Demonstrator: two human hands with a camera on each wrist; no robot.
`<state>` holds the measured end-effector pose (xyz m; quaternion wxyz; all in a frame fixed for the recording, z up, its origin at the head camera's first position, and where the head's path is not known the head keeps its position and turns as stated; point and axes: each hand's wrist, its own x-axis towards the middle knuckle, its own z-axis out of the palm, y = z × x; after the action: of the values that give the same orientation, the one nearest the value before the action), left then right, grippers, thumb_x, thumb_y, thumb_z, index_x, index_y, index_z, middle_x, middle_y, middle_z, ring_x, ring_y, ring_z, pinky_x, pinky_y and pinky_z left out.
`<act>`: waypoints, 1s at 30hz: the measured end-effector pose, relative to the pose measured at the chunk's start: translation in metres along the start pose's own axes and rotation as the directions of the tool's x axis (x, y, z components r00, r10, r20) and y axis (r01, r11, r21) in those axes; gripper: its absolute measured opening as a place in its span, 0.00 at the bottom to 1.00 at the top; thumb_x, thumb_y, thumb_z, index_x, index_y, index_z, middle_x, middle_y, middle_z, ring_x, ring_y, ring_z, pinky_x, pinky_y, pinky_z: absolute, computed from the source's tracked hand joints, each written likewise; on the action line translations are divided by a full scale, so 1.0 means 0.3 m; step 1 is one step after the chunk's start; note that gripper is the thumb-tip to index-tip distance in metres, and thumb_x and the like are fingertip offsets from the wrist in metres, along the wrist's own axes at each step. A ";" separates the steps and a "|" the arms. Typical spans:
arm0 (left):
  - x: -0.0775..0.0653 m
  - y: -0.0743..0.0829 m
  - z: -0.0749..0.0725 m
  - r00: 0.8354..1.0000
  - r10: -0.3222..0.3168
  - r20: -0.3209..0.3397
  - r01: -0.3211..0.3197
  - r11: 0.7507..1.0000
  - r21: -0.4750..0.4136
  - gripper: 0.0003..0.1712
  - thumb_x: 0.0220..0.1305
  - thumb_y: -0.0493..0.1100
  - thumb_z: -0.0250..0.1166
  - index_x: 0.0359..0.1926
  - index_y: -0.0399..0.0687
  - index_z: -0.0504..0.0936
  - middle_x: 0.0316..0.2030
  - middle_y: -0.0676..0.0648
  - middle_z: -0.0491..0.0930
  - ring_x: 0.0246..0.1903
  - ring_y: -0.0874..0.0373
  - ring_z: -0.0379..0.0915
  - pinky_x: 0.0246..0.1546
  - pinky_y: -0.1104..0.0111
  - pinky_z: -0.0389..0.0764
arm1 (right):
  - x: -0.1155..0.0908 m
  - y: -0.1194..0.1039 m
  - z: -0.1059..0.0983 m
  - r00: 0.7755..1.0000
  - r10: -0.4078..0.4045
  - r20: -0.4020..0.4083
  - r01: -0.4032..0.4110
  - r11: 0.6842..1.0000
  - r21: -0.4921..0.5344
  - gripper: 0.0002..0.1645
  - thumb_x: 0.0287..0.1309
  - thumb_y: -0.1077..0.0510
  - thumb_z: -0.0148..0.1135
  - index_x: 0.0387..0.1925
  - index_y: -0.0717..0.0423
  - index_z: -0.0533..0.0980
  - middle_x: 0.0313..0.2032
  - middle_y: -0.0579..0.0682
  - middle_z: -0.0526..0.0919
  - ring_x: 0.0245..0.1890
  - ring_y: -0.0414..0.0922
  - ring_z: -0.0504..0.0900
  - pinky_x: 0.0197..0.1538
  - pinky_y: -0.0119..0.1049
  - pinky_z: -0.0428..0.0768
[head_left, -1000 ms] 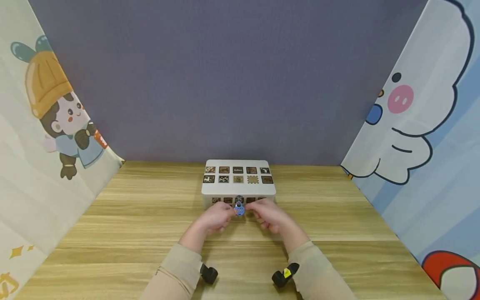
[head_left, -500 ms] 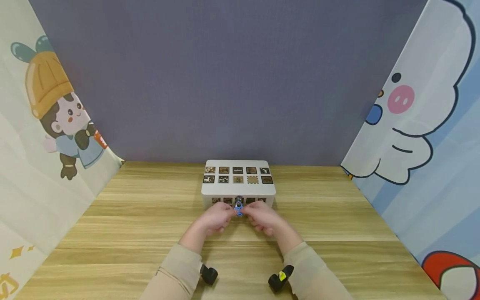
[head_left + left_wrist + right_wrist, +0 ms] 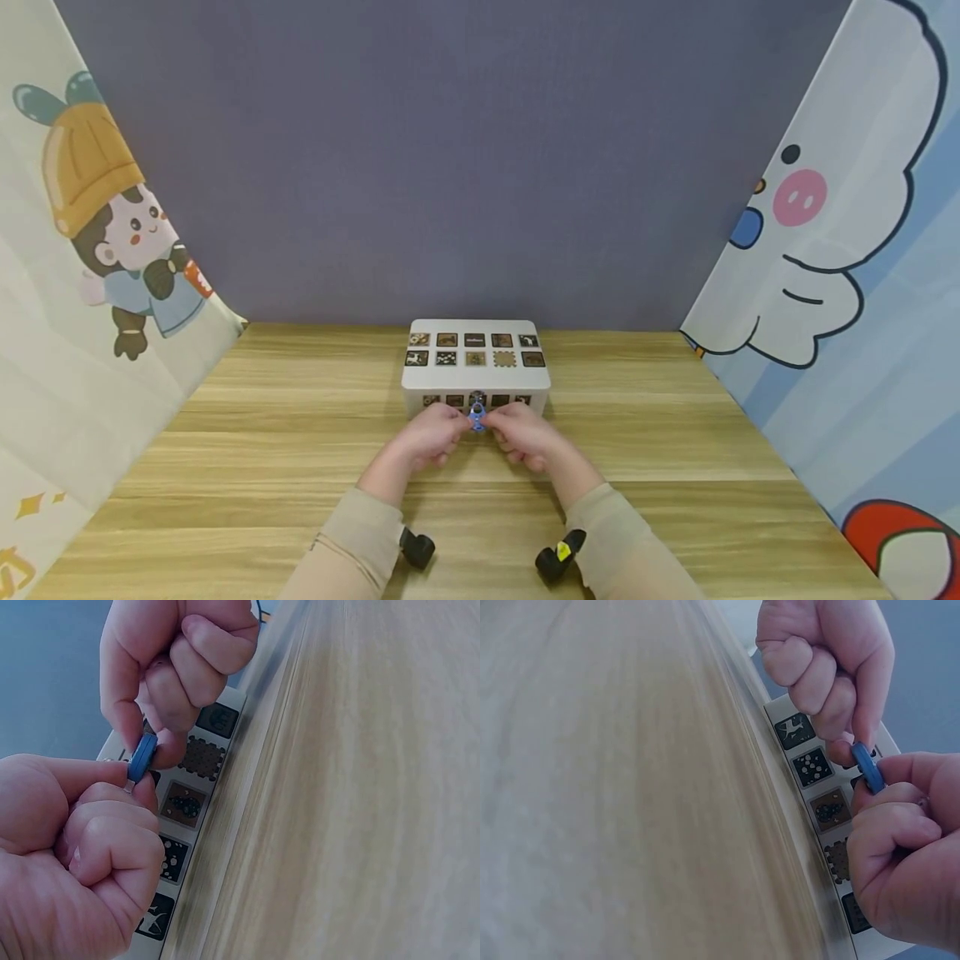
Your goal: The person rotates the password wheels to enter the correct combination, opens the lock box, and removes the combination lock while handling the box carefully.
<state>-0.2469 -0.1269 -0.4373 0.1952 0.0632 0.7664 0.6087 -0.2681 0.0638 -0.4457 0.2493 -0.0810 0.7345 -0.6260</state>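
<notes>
A small blue padlock (image 3: 477, 418) hangs by its shackle at the clasp on the front of a white box (image 3: 476, 379) printed with dark picture squares. My left hand (image 3: 432, 433) pinches the padlock's left edge between thumb and forefinger, other fingers curled. From the opposite side my right hand (image 3: 527, 433) pinches its right edge. Both wrist views show the padlock (image 3: 142, 757) edge-on between the fingertips of the two hands. Fingertips cover parts of its body, and whether the shackle is latched cannot be made out.
The box stands on a wood-grain table (image 3: 300, 467), near a grey-purple back panel (image 3: 465, 167). Cartoon-printed curtains flank the table, one on the left (image 3: 45, 350) and one on the right (image 3: 885, 350). A black wrist camera sits on each sleeve.
My right hand has moved slightly left, from beside the padlock onto its right edge. The padlock has turned a little. My left hand keeps its pinch, and the box stays put.
</notes>
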 end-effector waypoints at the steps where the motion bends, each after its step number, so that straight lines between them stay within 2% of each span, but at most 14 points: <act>1: 0.002 0.000 0.000 1.000 0.002 0.000 -0.002 1.000 0.002 0.17 0.67 0.43 0.54 0.41 0.29 0.78 0.11 0.56 0.59 0.09 0.65 0.52 0.09 0.75 0.58 | 0.000 -0.001 -0.001 1.000 0.002 0.000 -0.002 1.000 0.000 0.22 0.61 0.52 0.57 0.41 0.73 0.74 0.12 0.42 0.58 0.10 0.37 0.53 0.12 0.28 0.53; 14: 0.026 -0.017 0.004 1.000 -0.004 0.006 0.004 1.000 -0.029 0.18 0.67 0.44 0.55 0.36 0.26 0.74 0.11 0.56 0.58 0.08 0.64 0.50 0.08 0.74 0.55 | 0.004 -0.003 0.005 1.000 0.006 0.017 -0.007 0.999 0.049 0.21 0.61 0.53 0.56 0.42 0.71 0.73 0.12 0.41 0.59 0.10 0.36 0.53 0.12 0.27 0.53; 30: 0.013 -0.006 0.007 1.000 0.000 0.008 0.000 1.000 -0.008 0.19 0.67 0.43 0.54 0.39 0.24 0.74 0.11 0.56 0.58 0.08 0.64 0.51 0.08 0.74 0.56 | 0.003 -0.001 0.011 1.000 0.003 0.007 -0.003 0.999 0.048 0.20 0.62 0.54 0.55 0.41 0.71 0.74 0.11 0.41 0.58 0.09 0.36 0.53 0.11 0.27 0.52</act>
<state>-0.2493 -0.1240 -0.4403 0.1986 0.0648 0.7633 0.6113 -0.2675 0.0604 -0.4459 0.2545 -0.0761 0.7184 -0.6430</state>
